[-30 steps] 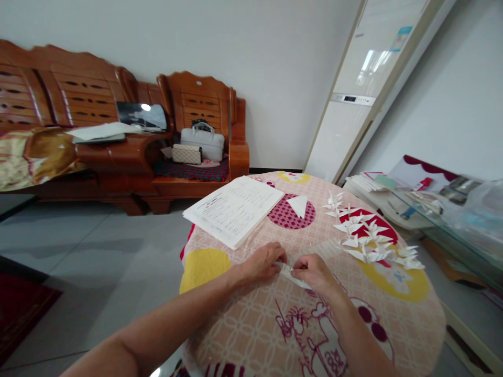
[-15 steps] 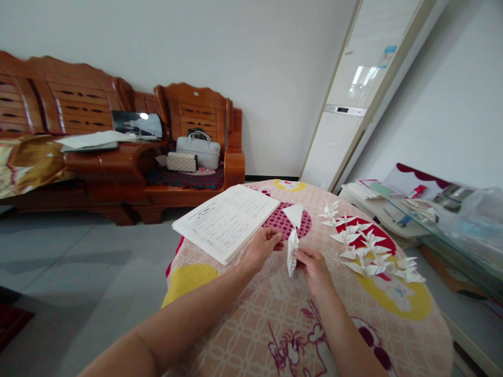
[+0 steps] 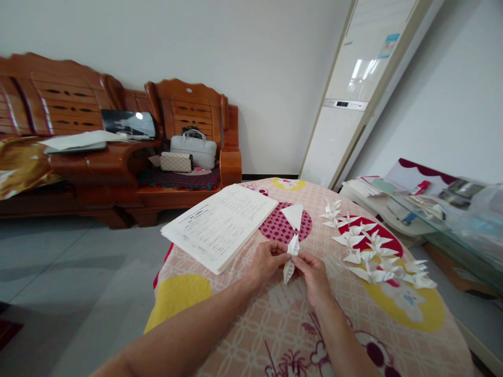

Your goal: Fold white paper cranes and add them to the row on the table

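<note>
A narrow diamond of folded white paper (image 3: pixel 289 270) is pinched between both hands above the table. My left hand (image 3: pixel 268 259) grips its left edge at mid-height with thumb and fingers. From the right, my right hand (image 3: pixel 313 269) holds the same spot, its fingertips close to the left thumb. Printed marks show on the lower half of the folded paper. Just beyond it lies a white paper triangle (image 3: pixel 294 215), flat on the cloth. Several finished paper cranes (image 3: pixel 367 246) stand in a cluster to the right of my hands.
A stack of printed sheets (image 3: pixel 220 228) lies at the left of the round table, on a patterned tablecloth (image 3: pixel 243 324). To the right stands a glass-topped side table (image 3: pixel 451 251) with papers and plastic bags. Behind are a wooden sofa (image 3: pixel 133 162) and a tall air conditioner (image 3: pixel 334 125).
My left hand has come right and closed on the folded paper, which the right hand alone held before. The view has shifted slightly.
</note>
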Demonstrator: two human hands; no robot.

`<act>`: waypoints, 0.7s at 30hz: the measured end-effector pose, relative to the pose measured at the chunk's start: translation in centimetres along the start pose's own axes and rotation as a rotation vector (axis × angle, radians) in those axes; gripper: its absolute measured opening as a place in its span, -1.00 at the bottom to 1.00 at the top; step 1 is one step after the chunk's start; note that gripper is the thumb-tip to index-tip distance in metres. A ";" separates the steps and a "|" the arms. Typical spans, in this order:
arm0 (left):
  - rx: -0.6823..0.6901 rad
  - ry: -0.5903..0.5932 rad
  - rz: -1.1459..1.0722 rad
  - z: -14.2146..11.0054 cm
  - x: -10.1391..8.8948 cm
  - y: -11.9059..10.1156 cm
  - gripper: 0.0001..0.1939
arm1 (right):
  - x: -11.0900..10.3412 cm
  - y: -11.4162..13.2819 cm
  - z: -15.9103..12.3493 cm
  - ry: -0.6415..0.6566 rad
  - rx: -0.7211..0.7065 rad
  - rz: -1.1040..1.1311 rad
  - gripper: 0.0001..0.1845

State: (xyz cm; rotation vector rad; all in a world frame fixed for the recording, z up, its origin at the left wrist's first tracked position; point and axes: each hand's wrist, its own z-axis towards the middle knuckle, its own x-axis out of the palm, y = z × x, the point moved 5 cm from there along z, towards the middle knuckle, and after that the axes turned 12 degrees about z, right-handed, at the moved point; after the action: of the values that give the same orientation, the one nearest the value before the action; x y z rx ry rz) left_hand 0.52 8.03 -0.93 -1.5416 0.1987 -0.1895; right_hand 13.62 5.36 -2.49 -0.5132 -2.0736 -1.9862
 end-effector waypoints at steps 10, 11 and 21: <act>0.051 -0.072 0.052 -0.2 -0.4 -0.1 -0.72 | 0.1 0.1 -0.3 -0.003 -0.029 -0.042 -0.74; 0.058 -0.084 0.062 -0.2 -0.4 -0.1 -0.72 | 0.2 0.1 -0.3 -0.004 -0.035 -0.042 -0.74; 0.058 -0.052 0.037 -0.2 -0.2 -0.4 -0.79 | 0.1 0.5 -0.5 -0.044 -0.128 -0.054 -0.74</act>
State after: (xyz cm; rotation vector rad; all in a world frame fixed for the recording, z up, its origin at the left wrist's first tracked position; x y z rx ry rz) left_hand 0.26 7.86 -0.57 -1.4826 0.1790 -0.1242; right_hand 13.70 4.88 -1.93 -0.5346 -2.0153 -2.1680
